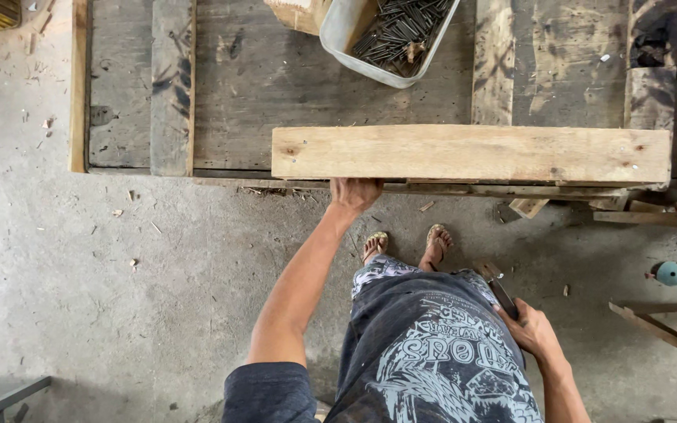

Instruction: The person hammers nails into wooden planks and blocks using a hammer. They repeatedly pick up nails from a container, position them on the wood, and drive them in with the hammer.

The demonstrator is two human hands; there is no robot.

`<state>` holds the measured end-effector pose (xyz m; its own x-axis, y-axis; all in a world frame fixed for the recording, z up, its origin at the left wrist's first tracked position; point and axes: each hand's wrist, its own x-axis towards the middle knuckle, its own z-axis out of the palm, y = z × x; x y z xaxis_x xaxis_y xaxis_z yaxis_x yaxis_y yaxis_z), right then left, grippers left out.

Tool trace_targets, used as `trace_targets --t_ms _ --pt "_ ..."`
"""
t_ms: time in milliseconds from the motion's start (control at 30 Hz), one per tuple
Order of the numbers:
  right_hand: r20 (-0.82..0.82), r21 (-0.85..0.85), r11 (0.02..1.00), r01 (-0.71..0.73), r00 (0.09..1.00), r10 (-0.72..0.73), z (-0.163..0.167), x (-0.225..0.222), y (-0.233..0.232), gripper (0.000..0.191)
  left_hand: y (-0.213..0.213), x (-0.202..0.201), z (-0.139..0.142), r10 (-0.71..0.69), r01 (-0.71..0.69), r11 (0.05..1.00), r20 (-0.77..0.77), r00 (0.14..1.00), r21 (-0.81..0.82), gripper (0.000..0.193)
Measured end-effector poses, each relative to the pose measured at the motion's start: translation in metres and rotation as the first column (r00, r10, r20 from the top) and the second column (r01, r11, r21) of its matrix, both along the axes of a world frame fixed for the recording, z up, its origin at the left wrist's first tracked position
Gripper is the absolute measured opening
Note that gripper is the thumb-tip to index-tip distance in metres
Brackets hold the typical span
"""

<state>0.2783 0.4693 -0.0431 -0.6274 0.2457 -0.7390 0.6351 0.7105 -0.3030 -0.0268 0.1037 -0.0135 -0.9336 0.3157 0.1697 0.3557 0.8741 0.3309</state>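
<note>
We see left hand (356,193) gripping the plank's (472,153) near edge on the tabletop (291,78) | right hand (533,329) clasping a hammer (498,287) | tray of nails (389,35) behind.

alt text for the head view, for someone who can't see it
Seen from above, a person's left hand grips a pale plank on a worn bench; the right hand holds a hammer. A tray of nails sits beyond.

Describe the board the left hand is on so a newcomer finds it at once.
Start at the dark, weathered wooden worktable. Along its near edge lies a long pale wooden plank, with the left hand at its underside. It is the only light, clean board; a grey nail tray sits behind it.
</note>
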Motion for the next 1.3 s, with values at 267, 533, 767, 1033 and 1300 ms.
trace_targets --t_ms 267,533,767,1033,1300 --pt "0.007 0.006 1.000 -0.029 1.000 0.029 -0.006 -0.009 0.026 0.063 -0.001 0.001 0.001 0.006 -0.006 0.999 -0.005 1.000 -0.050 0.024" --pt "0.035 -0.044 0.999 0.030 0.999 -0.028 -0.014 -0.011 0.054 0.067 0.010 0.006 0.029 0.061 -0.034 0.987 0.171 0.983 -0.158 0.032" --pt "0.013 -0.043 0.993 0.108 0.994 -0.108 -0.014 0.004 0.080 0.066 0.141 0.109 0.050 -0.335 0.337 0.938 -0.031 0.942 0.083 0.027" --pt "0.011 -0.072 0.990 0.125 0.992 -0.125 -0.007 0.022 0.097 0.061 0.262 0.049 0.005 -0.237 0.257 0.967 0.397 0.887 0.004 0.044" --pt "-0.032 -0.082 0.987 0.140 0.989 -0.143 -0.011 0.039 0.104 0.060 0.282 0.033 0.002 -0.086 0.075 0.996 0.393 0.915 0.044 0.043"
